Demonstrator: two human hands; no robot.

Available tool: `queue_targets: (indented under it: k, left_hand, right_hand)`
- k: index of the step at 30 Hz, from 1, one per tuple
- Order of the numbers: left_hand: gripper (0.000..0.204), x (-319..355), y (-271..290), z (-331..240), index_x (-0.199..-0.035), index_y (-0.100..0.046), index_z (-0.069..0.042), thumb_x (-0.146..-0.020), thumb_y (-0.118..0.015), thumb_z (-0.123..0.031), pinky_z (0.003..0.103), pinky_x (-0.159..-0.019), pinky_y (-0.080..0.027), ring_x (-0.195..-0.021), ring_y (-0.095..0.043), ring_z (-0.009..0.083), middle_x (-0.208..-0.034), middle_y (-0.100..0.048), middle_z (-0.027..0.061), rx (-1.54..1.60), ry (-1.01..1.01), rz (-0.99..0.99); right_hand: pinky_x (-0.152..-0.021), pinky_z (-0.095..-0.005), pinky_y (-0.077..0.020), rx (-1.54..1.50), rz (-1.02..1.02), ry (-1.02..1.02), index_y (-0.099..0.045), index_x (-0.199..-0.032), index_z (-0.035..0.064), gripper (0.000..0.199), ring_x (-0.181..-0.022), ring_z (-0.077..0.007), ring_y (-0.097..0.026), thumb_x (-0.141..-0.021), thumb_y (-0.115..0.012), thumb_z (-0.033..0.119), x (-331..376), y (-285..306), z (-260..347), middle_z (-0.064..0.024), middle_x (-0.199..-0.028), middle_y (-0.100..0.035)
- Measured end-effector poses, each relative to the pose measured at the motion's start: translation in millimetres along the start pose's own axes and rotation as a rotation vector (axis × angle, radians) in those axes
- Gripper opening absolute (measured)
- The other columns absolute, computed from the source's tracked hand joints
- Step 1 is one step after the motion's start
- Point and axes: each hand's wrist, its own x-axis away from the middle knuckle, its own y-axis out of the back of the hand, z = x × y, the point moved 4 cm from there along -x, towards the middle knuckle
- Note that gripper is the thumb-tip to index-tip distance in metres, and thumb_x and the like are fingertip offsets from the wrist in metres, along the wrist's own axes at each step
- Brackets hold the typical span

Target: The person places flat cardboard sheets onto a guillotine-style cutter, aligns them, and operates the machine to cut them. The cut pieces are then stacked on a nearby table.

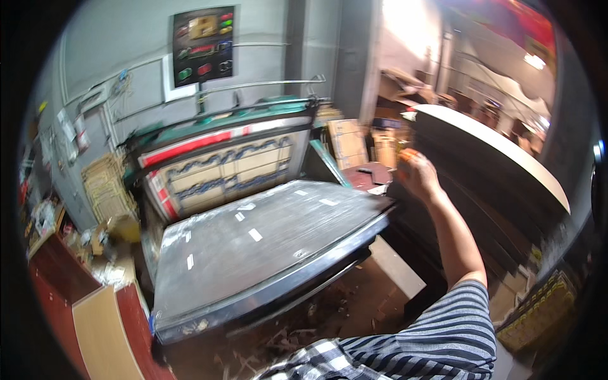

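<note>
Head view: at the fingertips of the right hand, a small blurred orange object is seen on the far side; its long axis cannot be made out, nor can it be told whether it is pinched. To the hand's left lie a dark-red tabletop and, nearer, the grey press bed. The right arm is stretched forward, nearly straight; no left hand is shown.

Right hand blurred, its grip on the smeared orange thing unclear
</note>
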Motion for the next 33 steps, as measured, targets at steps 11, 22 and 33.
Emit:
queue_targets:
  k: [11, 22, 33]
  left_hand:
    - [0.042, -56.0, 10.7, -224.1, -0.132, -0.049, -0.001, -0.092, -0.053, -0.012, 0.036, -0.103, -0.037, -0.122, -0.05, 0.0323, -0.133, -0.053, 0.0191, 0.438, -0.287, -0.128]
    - [0.043, -33.3, 117.5, -444.7, -0.134, -0.048, 0.002, -0.092, -0.054, 0.002, 0.033, -0.103, -0.037, -0.125, -0.048, 0.0228, -0.138, -0.05, 0.0126, 1.131, -0.651, -0.003]
    - [0.063, 83.8, 266.5, -497.4, -0.143, -0.036, -0.002, -0.089, -0.062, -0.021, 0.051, -0.113, -0.021, -0.139, -0.03, 0.0371, -0.146, -0.039, 0.0201, 1.13, -1.053, -0.331]
  right_hand:
    - [-0.091, -0.0447, -0.0469, 0.656, 0.259, -0.831, -0.064, -0.116, 0.0036, 0.062, -0.107, -0.0324, -0.062, -0.081, -0.064, 0.055, 12.4, 178.2, -286.1, -0.0165, -0.113, -0.066]
    - [-0.072, -0.0374, -0.0565, 0.853, -0.354, 0.056, -0.065, -0.105, 0.0034, 0.025, -0.086, -0.0278, -0.069, -0.088, -0.063, 0.021, -22.0, 188.6, -82.0, -0.0152, -0.098, -0.068]
    - [-0.107, -0.0588, -0.0328, 0.019, 0.149, 0.628, -0.049, -0.135, 0.0063, 0.056, -0.13, -0.0454, -0.038, -0.08, -0.059, 0.008, 69.0, -13.4, 165.6, -0.0267, -0.123, -0.053]
